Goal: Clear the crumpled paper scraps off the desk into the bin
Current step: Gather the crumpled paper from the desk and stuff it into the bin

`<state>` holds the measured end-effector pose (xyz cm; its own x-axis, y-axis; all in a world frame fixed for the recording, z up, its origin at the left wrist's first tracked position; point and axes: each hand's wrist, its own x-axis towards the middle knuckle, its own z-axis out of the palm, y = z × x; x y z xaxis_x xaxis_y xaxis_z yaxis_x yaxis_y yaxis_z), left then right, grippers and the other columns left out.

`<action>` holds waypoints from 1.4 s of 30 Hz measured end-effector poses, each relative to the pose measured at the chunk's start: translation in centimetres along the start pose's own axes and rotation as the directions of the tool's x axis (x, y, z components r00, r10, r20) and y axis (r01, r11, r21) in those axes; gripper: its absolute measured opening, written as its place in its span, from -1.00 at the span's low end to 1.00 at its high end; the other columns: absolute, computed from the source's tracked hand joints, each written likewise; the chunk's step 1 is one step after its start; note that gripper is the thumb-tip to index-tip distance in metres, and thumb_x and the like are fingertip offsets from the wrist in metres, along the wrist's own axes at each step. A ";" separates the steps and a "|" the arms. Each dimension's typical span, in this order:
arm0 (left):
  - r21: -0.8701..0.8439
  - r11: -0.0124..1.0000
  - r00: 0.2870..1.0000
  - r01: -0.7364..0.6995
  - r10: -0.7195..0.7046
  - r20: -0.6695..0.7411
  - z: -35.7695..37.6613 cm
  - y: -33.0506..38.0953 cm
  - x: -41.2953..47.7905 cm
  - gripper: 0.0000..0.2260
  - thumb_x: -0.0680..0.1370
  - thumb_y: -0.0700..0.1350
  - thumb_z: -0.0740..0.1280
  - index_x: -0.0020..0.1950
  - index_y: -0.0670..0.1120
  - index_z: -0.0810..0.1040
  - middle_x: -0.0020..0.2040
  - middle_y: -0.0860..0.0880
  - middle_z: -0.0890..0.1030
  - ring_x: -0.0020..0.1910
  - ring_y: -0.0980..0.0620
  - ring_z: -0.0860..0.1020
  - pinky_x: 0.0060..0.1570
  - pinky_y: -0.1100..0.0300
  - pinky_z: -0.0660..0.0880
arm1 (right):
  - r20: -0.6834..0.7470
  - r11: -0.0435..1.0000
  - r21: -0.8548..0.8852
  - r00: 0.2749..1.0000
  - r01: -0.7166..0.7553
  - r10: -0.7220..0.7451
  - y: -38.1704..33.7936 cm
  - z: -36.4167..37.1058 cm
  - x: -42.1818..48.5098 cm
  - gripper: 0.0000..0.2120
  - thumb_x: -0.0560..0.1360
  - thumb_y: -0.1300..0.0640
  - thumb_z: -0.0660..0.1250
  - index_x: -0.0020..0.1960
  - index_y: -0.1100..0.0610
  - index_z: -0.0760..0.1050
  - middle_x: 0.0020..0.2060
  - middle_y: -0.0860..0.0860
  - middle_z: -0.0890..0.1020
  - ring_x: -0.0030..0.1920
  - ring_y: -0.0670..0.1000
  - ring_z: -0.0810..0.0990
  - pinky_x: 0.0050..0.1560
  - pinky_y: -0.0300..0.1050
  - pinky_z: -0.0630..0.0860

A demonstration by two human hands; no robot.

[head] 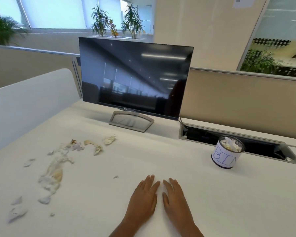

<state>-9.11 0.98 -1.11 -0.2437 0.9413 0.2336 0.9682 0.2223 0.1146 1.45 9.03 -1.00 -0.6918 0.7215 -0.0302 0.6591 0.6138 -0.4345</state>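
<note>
Head view: left hand and right hand lie flat, empty; one bin, roughly fifteen paper scraps.

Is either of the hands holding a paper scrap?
No, the left hand and right hand lie flat on the desk, empty.

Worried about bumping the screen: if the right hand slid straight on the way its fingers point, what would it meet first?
The right hand crosses bare desk, then probably meets the right end of the monitor stand; the angle is hard to judge.
</note>
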 end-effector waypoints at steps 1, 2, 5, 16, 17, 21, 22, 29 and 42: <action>0.017 0.999 0.999 0.040 -0.040 -0.012 -0.4 -1.4 -0.3 -0.57 0.06 0.00 0.63 -0.11 -0.02 0.71 -0.04 0.02 0.72 -0.04 0.11 0.68 -0.13 0.29 0.61 | 0.018 1.000 -0.002 1.000 0.021 -0.021 -1.1 0.4 0.3 -0.55 0.64 0.06 -0.06 0.51 0.00 -0.01 0.53 -0.05 -0.05 0.53 -0.08 -0.09 0.49 -0.26 -0.07; 0.024 0.996 0.996 0.083 -0.083 -0.011 -0.9 -2.6 -0.7 -0.56 0.04 -0.03 0.64 -0.12 -0.05 0.71 -0.04 -0.01 0.72 -0.04 0.08 0.69 -0.15 0.26 0.62 | 0.047 0.999 0.010 0.998 0.035 -0.035 -2.2 0.9 0.6 -0.56 0.64 0.08 -0.06 0.51 -0.01 0.00 0.53 -0.06 -0.05 0.53 -0.09 -0.09 0.48 -0.27 -0.05; 0.063 0.976 0.978 0.208 -0.207 -0.019 -2.4 -6.3 -1.4 -0.54 0.02 -0.10 0.65 -0.11 -0.09 0.71 -0.04 -0.07 0.72 -0.04 0.00 0.69 -0.19 0.22 0.63 | 0.115 0.993 0.048 0.987 0.108 -0.113 -5.8 2.2 1.6 -0.56 0.64 0.11 -0.06 0.51 -0.01 0.01 0.53 -0.06 -0.05 0.53 -0.12 -0.05 0.47 -0.28 0.02; -0.021 0.875 0.875 0.484 -0.484 0.010 -3.9 -19.0 -2.1 -0.54 0.62 -0.10 0.05 0.52 -0.04 0.04 0.56 -0.08 0.05 0.55 -0.02 0.02 0.46 0.19 0.16 | 0.128 0.954 0.029 0.946 0.297 -0.299 -15.1 5.5 7.5 -0.72 0.60 0.12 0.07 0.25 0.07 0.41 0.24 0.03 0.46 0.21 0.01 0.40 0.12 -0.14 0.42; -0.020 0.875 0.875 0.483 -0.483 -0.003 -4.0 -19.9 -1.8 -0.54 0.62 -0.10 0.05 0.51 -0.04 0.05 0.55 -0.08 0.06 0.54 -0.02 0.03 0.45 0.19 0.18 | 0.121 0.942 -0.062 0.939 0.331 -0.322 -15.3 5.6 8.1 -0.75 0.58 0.20 0.06 0.18 0.12 0.43 0.17 0.05 0.47 0.19 0.02 0.41 0.06 -0.11 0.43; -0.045 0.875 0.874 0.482 -0.483 -0.047 -4.3 -23.0 0.5 -0.55 0.61 -0.06 0.10 0.50 -0.05 0.12 0.53 -0.10 0.15 0.52 -0.03 0.11 0.44 0.18 0.20 | 0.089 0.940 -0.079 0.942 0.331 -0.324 -15.4 6.5 10.7 -0.77 0.54 0.27 0.09 0.09 0.16 0.47 0.06 0.09 0.50 0.11 0.03 0.44 0.02 -0.10 0.39; -0.048 0.873 0.871 0.486 -0.488 -0.050 -4.4 -23.7 1.3 -0.54 0.61 -0.01 0.11 0.49 -0.05 0.13 0.53 -0.12 0.15 0.52 -0.05 0.12 0.45 0.16 0.19 | 0.067 0.951 -0.031 0.950 0.307 -0.304 -15.5 6.5 11.5 -0.77 0.53 0.28 0.11 0.07 0.16 0.50 0.05 0.09 0.53 0.10 0.04 0.46 0.03 -0.12 0.39; -0.095 0.811 0.806 0.577 -0.548 0.223 -4.6 -26.6 6.7 -0.17 0.44 0.34 0.21 0.53 -0.06 -0.05 0.53 -0.27 0.01 0.51 -0.22 0.07 0.44 -0.04 0.16 | -0.160 0.953 0.288 0.986 0.089 -0.044 -17.1 4.0 18.5 -0.77 0.52 0.33 0.20 0.05 0.22 0.61 0.05 0.14 0.61 0.10 0.06 0.56 0.05 -0.33 0.34; -0.152 0.904 0.915 0.399 -0.403 0.007 -1.3 -25.0 7.2 -0.78 0.60 -0.17 0.13 0.19 -0.05 0.46 0.19 -0.01 0.45 0.16 0.03 0.41 -0.05 0.20 0.42 | 0.156 0.980 0.122 0.972 0.160 -0.178 -18.9 6.1 23.9 -0.60 0.55 0.15 0.23 0.38 0.10 0.35 0.37 0.12 0.34 0.41 0.12 0.27 0.37 -0.11 0.22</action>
<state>-35.16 1.81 -1.03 -0.6129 0.7737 0.1605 0.7696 0.5384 0.3433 -29.36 12.70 0.99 -0.8356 0.5416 -0.0922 0.4988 0.6776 -0.5404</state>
